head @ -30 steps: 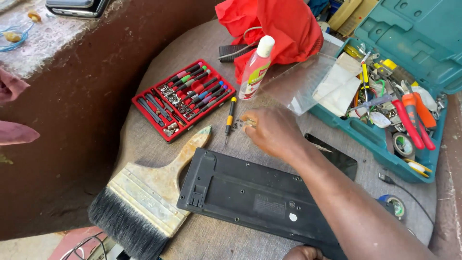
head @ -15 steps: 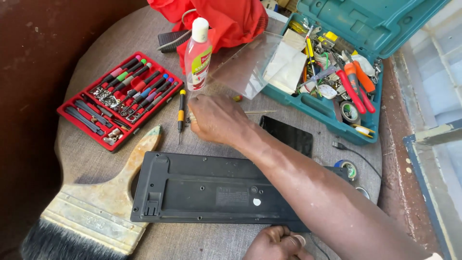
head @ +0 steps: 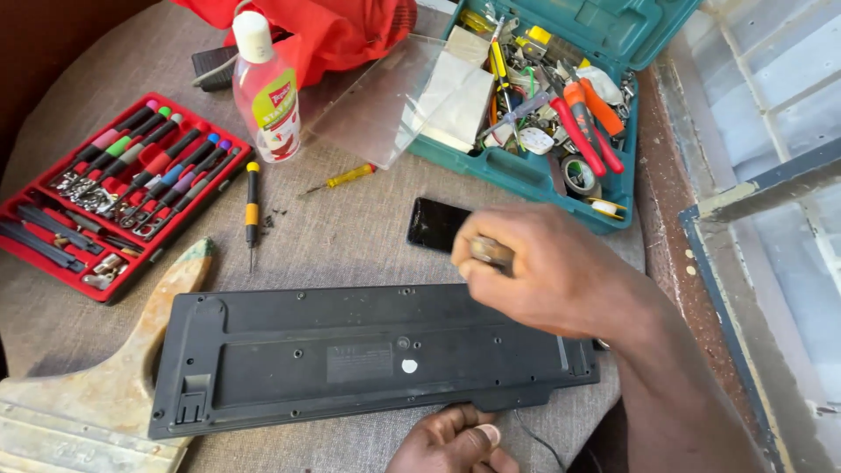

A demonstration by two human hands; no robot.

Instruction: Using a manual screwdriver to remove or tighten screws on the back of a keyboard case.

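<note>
Round counter (head: 350, 236) w/ a grey felt-like cover, worn brown wall at 9 o'clock, weathered window frame (head: 762, 188) w/ peeling paint at 3. Black plastic keyboard (head: 368, 359) lies face down along 6 o'clock, flat ribbed back up, small screw holes and a white dot on it. Right hand (head: 552, 271) hovers over its right end, blurry, grip curled nearly closed w/ fingertips pinched on smth small, can't tell what. Left hand (head: 451, 442) at the bottom edge, touching the keyboard's near rim, fingers folded in, prob nothing in them but can't tell for sure. Red tray of bits (head: 114, 193) at 9, yellow/black screwdriver (head: 252, 215) just beside it, white squeeze bottle (head: 265, 88) at 11, teal toolbox (head: 552, 105) full of pliers and tape at 1, dark phone (head: 436, 223) near centre, big worn wooden paintbrush (head: 105, 394) at 7.
</note>
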